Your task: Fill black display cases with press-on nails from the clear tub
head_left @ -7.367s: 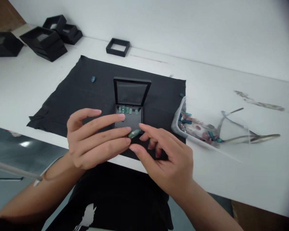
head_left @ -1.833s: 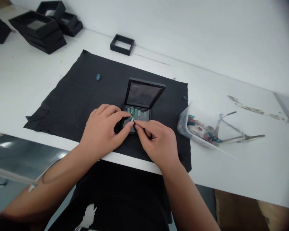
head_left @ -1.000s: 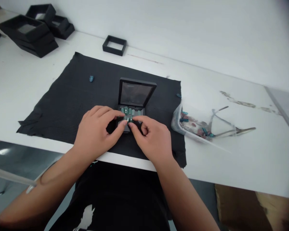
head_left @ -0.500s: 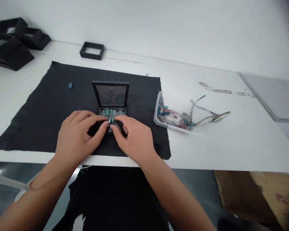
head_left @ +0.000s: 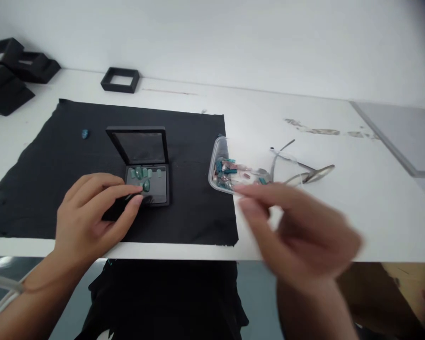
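Note:
A small black hinged case (head_left: pixel 168 189) stands with its lid (head_left: pixel 139 146) raised on the black cloth. Several pale green stones (head_left: pixel 149 173) line the back of its tray, with a darker green stone (head_left: pixel 139 173) among them. At the left side of the case, my left hand (head_left: pixel 94 212) has thumb and forefinger drawn together at the edge of an oval green stone (head_left: pixel 146 185). My right hand (head_left: pixel 301 231) is over the table to the right, blurred, its fingertips by the near edge of a clear plastic tub (head_left: pixel 212 172). Whether it holds anything is not visible.
The tub contains several teal, pink and clear stones (head_left: pixel 228 171). Metal pliers (head_left: pixel 315 174) lie at its right. A blue stone (head_left: pixel 85 134) rests on the cloth (head_left: pixel 194 212). Black frames (head_left: pixel 120 80) stand along the wall, with others stacked at left (head_left: pixel 7 89).
My right hand has left the case and moved right to the tub. My left hand stays at the case beside the green stone. The whole view has shifted somewhat.

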Motion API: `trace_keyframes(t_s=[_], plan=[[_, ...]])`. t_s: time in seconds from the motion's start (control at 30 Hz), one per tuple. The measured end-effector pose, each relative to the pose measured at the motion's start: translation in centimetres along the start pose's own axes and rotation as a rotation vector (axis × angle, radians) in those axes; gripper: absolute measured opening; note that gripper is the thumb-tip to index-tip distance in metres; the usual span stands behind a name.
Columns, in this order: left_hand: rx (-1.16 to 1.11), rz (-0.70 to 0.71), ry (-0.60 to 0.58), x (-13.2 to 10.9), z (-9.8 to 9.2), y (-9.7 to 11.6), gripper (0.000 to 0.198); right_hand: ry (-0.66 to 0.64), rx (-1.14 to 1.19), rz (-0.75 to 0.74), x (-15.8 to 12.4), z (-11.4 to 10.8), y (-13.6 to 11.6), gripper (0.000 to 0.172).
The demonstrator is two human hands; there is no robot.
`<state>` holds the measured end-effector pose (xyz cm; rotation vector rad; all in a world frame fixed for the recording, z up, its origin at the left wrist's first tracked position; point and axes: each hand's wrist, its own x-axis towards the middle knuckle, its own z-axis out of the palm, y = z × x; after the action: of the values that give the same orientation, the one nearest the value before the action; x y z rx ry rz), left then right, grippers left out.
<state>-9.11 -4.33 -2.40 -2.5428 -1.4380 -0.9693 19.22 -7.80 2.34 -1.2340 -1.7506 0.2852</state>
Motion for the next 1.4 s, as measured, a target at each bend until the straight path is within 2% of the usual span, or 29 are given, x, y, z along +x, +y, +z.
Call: trace_keyframes(t_s=[0.07,0.13,0.17,0.3,0.43,0.53,0.63,0.7,0.8,0.9,0.97,1.13,1.3,1.4], plan=[[-0.024,0.078,0.024,0.3,0.0,0.6,0.025,0.204,-0.059,0.077,1.3,-3.0,2.4,0.016],[-0.075,0.134,0.005,1.2,0.2,1.8,0.029,0.188,-0.15,0.153,2.9,-5.1,4.8,0.007],[-0.101,0.16,-0.013,1.9,0.4,2.7,0.029,0.149,-0.209,0.148,3.7,-5.9,5.9,0.005],[-0.104,0.317,-0.086,5.5,2.1,6.7,0.027,-0.258,-0.269,0.067,5.8,-6.6,9.0,0.016],[-0.014,0.4,-0.219,7.8,4.6,8.8,0.029,-0.446,-0.31,0.012,5.8,-5.2,9.9,0.02],[-0.026,0.382,-0.271,8.0,5.6,8.6,0.022,-0.532,-0.305,-0.012,5.2,-4.6,10.1,0.023],[-0.062,0.35,-0.255,7.8,5.7,8.0,0.011,-0.578,-0.294,-0.033,4.7,-4.6,10.4,0.024],[-0.073,0.346,-0.195,7.7,5.6,7.8,0.017,-0.636,-0.301,-0.033,4.8,-4.7,10.6,0.023],[-0.048,0.314,-0.091,7.7,5.4,7.7,0.038,-0.742,-0.303,-0.025,5.3,-4.3,10.3,0.019],[-0.071,0.184,-0.114,7.4,5.3,7.7,0.051,-0.798,-0.287,-0.061,6.0,-3.1,9.4,0.016],[-0.106,0.131,-0.15,7.2,5.3,7.7,0.052,-0.844,-0.267,-0.092,6.3,-2.0,8.8,0.019],[-0.169,0.151,-0.135,6.8,5.5,7.7,0.05,-0.908,-0.203,-0.092,6.2,-0.5,8.6,0.018],[-0.171,0.132,-0.152,6.8,5.5,7.9,0.051,-0.922,-0.129,-0.089,6.1,-0.5,9.3,0.023],[-0.159,0.126,-0.164,6.8,5.4,8.0,0.051,-0.947,-0.144,-0.056,6.1,-1.0,9.4,0.02]])
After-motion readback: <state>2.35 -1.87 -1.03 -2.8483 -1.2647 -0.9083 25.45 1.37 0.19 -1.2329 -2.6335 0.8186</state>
